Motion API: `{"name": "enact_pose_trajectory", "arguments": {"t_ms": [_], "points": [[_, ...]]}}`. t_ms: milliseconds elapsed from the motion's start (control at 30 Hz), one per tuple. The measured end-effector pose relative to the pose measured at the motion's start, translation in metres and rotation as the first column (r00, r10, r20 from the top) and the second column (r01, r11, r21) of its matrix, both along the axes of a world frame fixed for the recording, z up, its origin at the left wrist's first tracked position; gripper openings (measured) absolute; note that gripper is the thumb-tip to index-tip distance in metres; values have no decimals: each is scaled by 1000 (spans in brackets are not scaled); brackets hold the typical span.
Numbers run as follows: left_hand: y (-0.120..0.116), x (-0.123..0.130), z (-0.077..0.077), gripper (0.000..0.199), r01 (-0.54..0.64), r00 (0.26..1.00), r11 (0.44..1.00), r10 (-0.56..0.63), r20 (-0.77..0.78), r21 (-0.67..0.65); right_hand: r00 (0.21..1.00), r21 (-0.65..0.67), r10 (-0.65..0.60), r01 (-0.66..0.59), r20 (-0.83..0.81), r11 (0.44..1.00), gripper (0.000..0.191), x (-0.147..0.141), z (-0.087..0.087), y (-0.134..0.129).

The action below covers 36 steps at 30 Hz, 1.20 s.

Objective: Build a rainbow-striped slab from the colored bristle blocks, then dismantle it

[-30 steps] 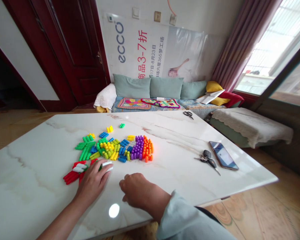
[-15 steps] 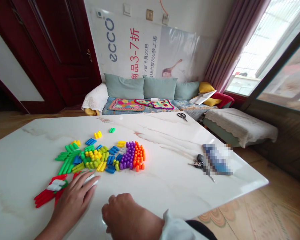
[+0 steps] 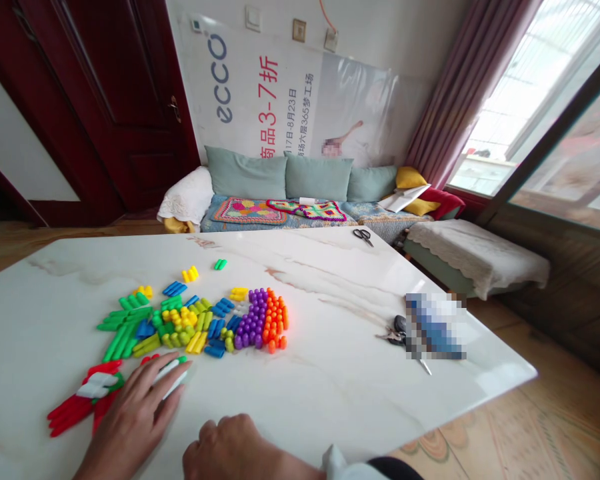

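Observation:
My left hand (image 3: 135, 407) lies at the lower left, fingers stretched out over white pieces (image 3: 173, 383) with a green one at their end. Red pieces (image 3: 73, 415) with white and green ones lie to its left, partly hidden by the hand. My right hand (image 3: 230, 445) rests at the lower middle, fingers curled; what is inside it, if anything, is hidden. Beyond both hands, small bullet-shaped plastic pieces are grouped by colour: green pieces (image 3: 123, 337), yellow pieces (image 3: 180, 317), blue pieces (image 3: 215, 348), purple pieces (image 3: 253, 323) and orange pieces (image 3: 276, 320).
On the right of the white marble-look table (image 3: 330, 387) are dark-handled scissors (image 3: 397, 332) beside a blurred blue object (image 3: 435, 327). More scissors (image 3: 363, 236) lie at the far edge. A sofa (image 3: 250, 180) stands behind the table.
The view has shifted slightly, so the pieces and both hands sit a little lower and further left. A green piece now shows beside my left fingertips. The right hand stays curled.

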<state>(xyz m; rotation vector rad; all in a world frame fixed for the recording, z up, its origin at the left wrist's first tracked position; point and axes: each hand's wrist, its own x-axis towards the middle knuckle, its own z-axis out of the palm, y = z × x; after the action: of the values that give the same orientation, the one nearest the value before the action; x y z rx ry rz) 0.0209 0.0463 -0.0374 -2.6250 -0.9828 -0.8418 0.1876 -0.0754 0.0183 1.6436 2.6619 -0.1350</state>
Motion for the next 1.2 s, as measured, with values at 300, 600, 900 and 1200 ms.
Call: {"name": "enact_pose_trajectory", "arguments": {"t_ms": [300, 600, 900, 1200], "points": [[3, -3, -7, 38, -7, 1000, 1000, 7, -20, -5, 999, -50, -48, 48, 6, 998, 22, -6, -7, -1], [4, -3, -7, 34, -7, 1000, 1000, 7, -3, -4, 997, 32, -76, 76, -14, 997, 23, -12, -14, -2], [0, -2, -5, 28, 40, 997, 999, -38, 63, -25, 999, 38, -15, 17, -45, 999, 25, -6, -15, -1], [-3, -3, -7, 26, 51, 997, 997, -48, 56, -53, 985, 4, -169, 169, -29, 986, 17, -18, -6, -9]]}}
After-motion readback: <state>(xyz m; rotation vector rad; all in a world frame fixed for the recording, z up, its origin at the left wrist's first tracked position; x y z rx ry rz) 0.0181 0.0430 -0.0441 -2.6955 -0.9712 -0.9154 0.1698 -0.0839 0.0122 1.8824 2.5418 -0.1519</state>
